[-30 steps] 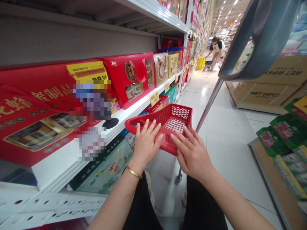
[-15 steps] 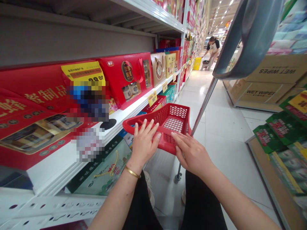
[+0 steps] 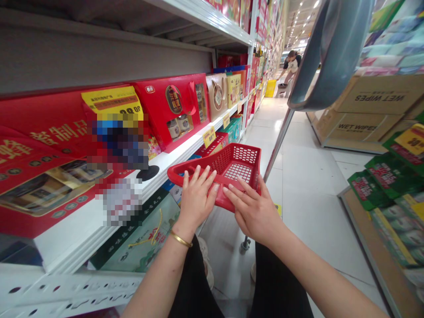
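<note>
Basket (image 3: 228, 178), flanked at left by shelving (image 3: 168, 160) on which boxes (image 3: 155, 110) are ranged; cartons (image 3: 377, 99) are stacked beyond, at right

Ceiling lights (image 3: 317, 4) bright; glare on floor (image 3: 277, 126); dim beneath upper shelf (image 3: 205, 17); right edge stretched, blurry.

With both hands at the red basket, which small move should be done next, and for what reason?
I would probably curl the left hand around the near rim of the red basket. That hand lies palm down there with no grip visible, and the right hand is also flat, so a firmer hold seems sensible before moving the basket.
</note>
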Demonstrator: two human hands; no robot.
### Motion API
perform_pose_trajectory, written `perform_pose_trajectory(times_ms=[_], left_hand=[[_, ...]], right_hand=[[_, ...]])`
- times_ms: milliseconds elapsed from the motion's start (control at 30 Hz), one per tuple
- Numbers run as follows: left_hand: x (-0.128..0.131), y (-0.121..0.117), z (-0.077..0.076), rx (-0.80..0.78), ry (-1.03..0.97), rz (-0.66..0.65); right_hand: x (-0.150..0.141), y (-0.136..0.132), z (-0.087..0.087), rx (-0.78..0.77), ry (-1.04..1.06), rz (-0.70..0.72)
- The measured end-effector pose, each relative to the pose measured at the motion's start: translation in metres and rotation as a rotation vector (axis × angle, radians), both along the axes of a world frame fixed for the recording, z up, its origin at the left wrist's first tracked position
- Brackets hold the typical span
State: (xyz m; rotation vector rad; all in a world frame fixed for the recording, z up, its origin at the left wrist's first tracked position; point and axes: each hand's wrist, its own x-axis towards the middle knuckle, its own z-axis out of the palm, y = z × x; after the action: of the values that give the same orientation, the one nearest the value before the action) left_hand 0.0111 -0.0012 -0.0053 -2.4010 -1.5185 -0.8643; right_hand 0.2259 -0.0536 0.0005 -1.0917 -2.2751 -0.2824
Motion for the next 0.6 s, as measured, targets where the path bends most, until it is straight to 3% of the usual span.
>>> perform_pose_trajectory(times_ms=[133, 400, 600], left_hand=[[0.005, 0.000, 0.001, -0.001, -0.018, -0.004], [0.001, 0.002, 0.000, -0.023, -0.036, -0.018], [0.000, 0.001, 0.000, -0.012, -0.043, -0.029]], right_hand=[[0.004, 0.001, -0.003, -0.030, 0.027, -0.065], [-0.023, -0.001, -0.008, 0.042, -0.005, -0.152], [-0.002, 0.004, -0.014, 0.113, 0.047, 0.006]])
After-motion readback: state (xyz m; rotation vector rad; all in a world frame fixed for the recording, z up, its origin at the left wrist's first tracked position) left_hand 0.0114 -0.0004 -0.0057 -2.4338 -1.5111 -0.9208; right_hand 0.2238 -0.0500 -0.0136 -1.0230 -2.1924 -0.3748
